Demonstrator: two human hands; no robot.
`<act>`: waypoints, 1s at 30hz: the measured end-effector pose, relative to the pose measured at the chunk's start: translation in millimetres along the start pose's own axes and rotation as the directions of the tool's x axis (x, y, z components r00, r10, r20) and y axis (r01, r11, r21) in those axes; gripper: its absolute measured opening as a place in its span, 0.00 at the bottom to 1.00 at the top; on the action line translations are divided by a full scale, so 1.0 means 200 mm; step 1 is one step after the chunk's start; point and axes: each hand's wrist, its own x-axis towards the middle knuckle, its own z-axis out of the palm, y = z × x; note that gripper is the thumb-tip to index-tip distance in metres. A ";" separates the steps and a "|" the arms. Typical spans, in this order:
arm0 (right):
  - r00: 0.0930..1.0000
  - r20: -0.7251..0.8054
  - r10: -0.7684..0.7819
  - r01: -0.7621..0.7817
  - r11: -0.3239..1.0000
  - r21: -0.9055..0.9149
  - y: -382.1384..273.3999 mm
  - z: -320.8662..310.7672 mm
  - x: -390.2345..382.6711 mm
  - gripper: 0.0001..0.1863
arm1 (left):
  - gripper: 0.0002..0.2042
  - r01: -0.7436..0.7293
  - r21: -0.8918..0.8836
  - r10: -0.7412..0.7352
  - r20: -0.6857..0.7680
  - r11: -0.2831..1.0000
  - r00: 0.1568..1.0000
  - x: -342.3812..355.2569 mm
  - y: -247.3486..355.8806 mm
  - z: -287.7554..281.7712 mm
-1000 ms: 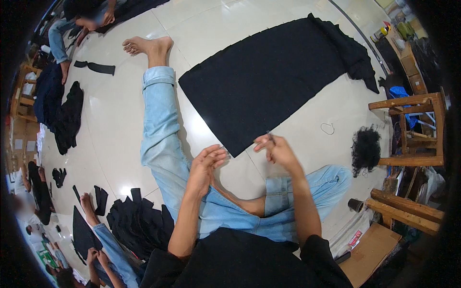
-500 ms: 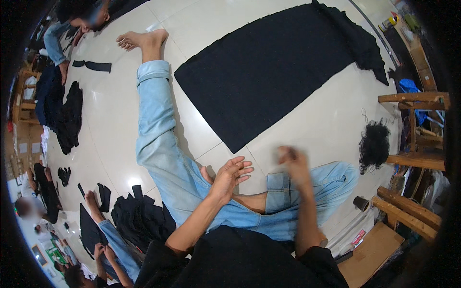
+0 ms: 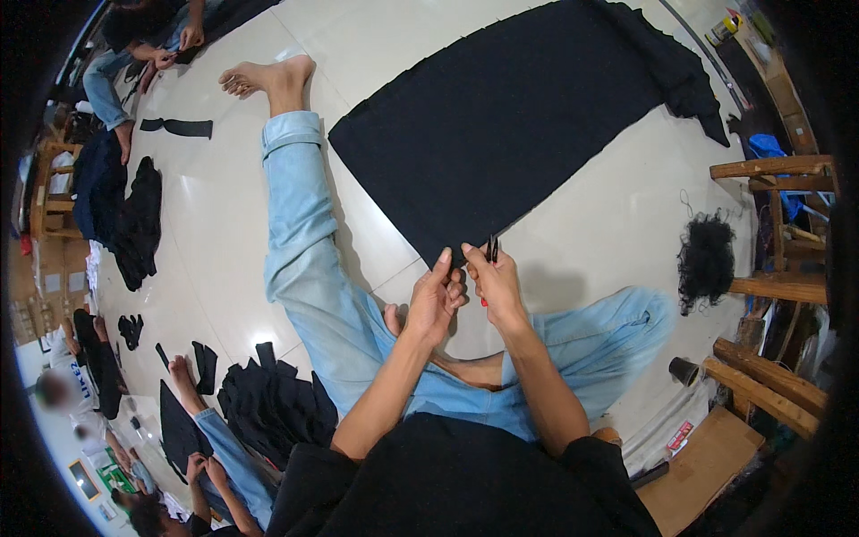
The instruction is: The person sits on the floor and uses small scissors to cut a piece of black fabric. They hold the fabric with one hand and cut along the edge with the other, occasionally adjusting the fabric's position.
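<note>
A large piece of black fabric (image 3: 501, 116) lies spread on the pale floor in front of me, its near corner lifted between my hands. My left hand (image 3: 436, 300) pinches that corner with thumb and fingers. Close beside it, my right hand (image 3: 497, 285) has its thumb and finger at the same corner. The right fingers are also wrapped around small thread snips (image 3: 493, 247): dark pointed tips stick up past the hand and a bit of red shows below. The rest of the snips is hidden in my palm.
A tangle of black thread (image 3: 705, 261) lies to the right, near wooden stools (image 3: 777, 285), a dark cup (image 3: 684, 370) and flat cardboard (image 3: 702, 470). At left are piled black fabric pieces (image 3: 268, 407) and dark garments (image 3: 136, 224). Other people sit working along the left.
My right hand, blurred above my knee before, has come left to the fabric's near corner. My left hand has moved up and closed on that corner, which is now raised.
</note>
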 end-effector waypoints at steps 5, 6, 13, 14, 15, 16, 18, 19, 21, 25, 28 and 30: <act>0.997 0.040 -0.060 0.068 0.967 -0.247 0.02 -0.05 0.00 0.20 | 0.14 -0.046 0.135 0.052 -0.042 0.990 0.998 0.03 0.00 -0.05; 0.998 0.054 -0.038 0.048 0.980 -0.193 0.00 -0.07 -0.03 0.20 | 0.13 -0.046 0.122 0.051 -0.045 0.991 0.998 0.03 -0.01 -0.05; 0.958 0.265 0.112 -0.095 0.993 -0.077 0.07 -0.23 -0.13 0.22 | 0.12 -0.132 0.218 0.157 -0.104 0.967 0.982 0.01 -0.01 0.02; 0.955 0.276 0.108 -0.082 0.991 -0.103 0.07 -0.24 -0.11 0.21 | 0.13 -0.140 0.242 0.171 -0.115 0.960 0.978 0.01 -0.02 0.02; 0.951 0.291 0.103 -0.069 0.990 -0.125 0.07 -0.24 -0.10 0.20 | 0.14 -0.150 0.269 0.189 -0.127 0.951 0.974 0.01 -0.02 0.02; 0.949 0.291 0.123 -0.101 0.991 -0.088 0.06 -0.23 -0.09 0.19 | 0.14 -0.151 0.265 0.188 -0.119 0.952 0.975 0.01 -0.03 0.01; 0.942 0.293 0.162 -0.165 0.986 -0.014 0.01 -0.21 -0.09 0.18 | 0.14 -0.155 0.254 0.186 -0.101 0.955 0.977 0.02 -0.03 0.00; 0.937 0.301 0.179 -0.174 0.984 -0.042 -0.01 -0.19 -0.10 0.17 | 0.14 -0.153 0.236 0.182 -0.105 0.960 0.978 0.02 -0.03 -0.01; 0.926 0.313 0.212 -0.190 0.977 -0.102 -0.02 -0.16 -0.10 0.16 | 0.14 -0.149 0.195 0.173 -0.110 0.969 0.979 0.02 -0.02 0.00; 0.898 0.342 0.276 -0.274 0.960 -0.056 0.01 -0.16 -0.06 0.14 | 0.13 -0.134 0.206 0.159 -0.108 0.969 0.981 0.04 -0.04 -0.02; 0.911 0.327 0.253 -0.260 0.965 -0.023 0.03 -0.15 -0.05 0.14 | 0.12 -0.141 0.224 0.164 -0.087 0.964 0.983 0.04 -0.03 -0.02; 0.915 0.316 0.250 -0.252 0.967 -0.033 0.03 -0.14 -0.04 0.13 | 0.11 -0.145 0.245 0.170 -0.083 0.959 0.982 0.04 -0.04 -0.02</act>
